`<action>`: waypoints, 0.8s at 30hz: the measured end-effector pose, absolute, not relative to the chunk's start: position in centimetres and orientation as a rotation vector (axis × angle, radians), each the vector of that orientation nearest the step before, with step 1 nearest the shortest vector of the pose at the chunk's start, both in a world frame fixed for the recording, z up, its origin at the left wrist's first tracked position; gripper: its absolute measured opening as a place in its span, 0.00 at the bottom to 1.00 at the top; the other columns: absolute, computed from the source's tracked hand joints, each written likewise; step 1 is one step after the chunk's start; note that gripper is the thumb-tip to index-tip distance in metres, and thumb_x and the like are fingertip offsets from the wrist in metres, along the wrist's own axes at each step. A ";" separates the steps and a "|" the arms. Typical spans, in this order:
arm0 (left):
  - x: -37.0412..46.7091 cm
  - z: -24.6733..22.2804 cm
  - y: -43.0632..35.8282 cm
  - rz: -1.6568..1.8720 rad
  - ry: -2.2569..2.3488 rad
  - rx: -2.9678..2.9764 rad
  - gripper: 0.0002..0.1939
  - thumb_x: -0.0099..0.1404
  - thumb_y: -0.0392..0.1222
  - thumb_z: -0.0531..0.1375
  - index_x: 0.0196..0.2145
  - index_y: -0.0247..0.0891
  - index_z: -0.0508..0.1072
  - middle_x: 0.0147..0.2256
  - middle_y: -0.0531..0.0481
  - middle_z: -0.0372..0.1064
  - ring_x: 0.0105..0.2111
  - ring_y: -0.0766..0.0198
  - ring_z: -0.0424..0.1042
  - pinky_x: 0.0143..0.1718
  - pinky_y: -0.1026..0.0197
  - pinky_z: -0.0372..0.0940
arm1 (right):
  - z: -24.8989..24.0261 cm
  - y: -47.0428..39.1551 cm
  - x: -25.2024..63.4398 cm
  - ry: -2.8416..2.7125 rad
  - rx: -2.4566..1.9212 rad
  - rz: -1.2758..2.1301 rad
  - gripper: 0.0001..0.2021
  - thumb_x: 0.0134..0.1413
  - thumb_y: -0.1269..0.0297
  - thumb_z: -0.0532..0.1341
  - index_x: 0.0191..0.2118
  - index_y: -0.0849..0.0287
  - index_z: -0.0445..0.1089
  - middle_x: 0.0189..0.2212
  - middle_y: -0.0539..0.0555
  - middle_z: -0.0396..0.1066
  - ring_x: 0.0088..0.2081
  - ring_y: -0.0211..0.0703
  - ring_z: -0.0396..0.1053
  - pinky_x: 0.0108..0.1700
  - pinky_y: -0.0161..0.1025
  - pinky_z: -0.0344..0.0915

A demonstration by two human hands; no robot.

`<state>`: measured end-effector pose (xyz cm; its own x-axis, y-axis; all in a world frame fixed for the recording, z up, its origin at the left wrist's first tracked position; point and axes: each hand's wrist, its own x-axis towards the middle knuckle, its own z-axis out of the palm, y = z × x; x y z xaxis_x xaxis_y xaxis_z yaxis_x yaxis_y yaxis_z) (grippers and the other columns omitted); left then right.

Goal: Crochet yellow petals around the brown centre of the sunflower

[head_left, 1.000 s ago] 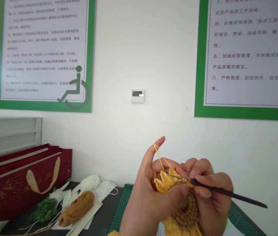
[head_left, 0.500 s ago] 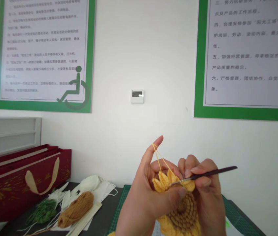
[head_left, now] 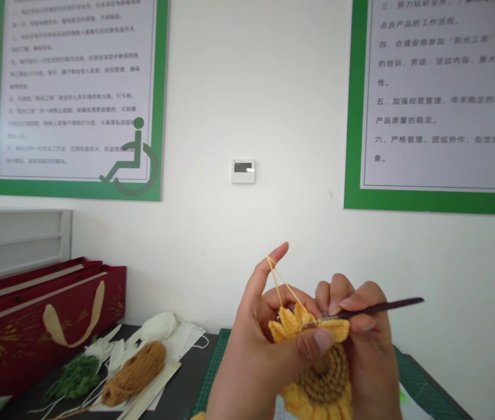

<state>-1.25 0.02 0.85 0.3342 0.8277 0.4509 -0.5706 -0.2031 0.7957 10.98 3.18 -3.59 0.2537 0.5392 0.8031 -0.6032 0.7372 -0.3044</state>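
Observation:
A crocheted sunflower [head_left: 324, 379] with a brown centre and yellow petals is pinched in my left hand [head_left: 256, 350], thumb across its front. Yellow yarn [head_left: 289, 283] loops over the raised left index finger and runs down to the petals. My right hand [head_left: 368, 326] is closed round a crochet hook [head_left: 387, 305] with a dark handle. The hook's metal end lies among the petals beside my left thumb; its very tip is hard to make out. Part of the flower is hidden behind both hands.
Left on the dark table lie a brown yarn skein [head_left: 134, 373], green yarn [head_left: 75, 376] and white yarn [head_left: 159, 328]. Behind them stands a dark red gift bag [head_left: 85, 309]. A green cutting mat [head_left: 426, 382] lies beneath my hands. Framed posters hang on the wall.
The hook has tilted slightly flatter, its tip sitting a little higher at the petals. The flower and my left hand have shifted slightly left. Both hands keep their hold.

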 end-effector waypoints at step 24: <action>-2.1 0.7 -0.1 1.181 0.239 1.379 0.58 0.54 0.35 0.77 0.73 0.56 0.51 0.32 0.56 0.71 0.30 0.67 0.68 0.34 0.63 0.63 | -3.0 2.3 10.8 -1.059 0.091 1.025 0.12 0.65 0.55 0.63 0.33 0.54 0.67 0.27 0.46 0.60 0.27 0.33 0.60 0.28 0.34 0.61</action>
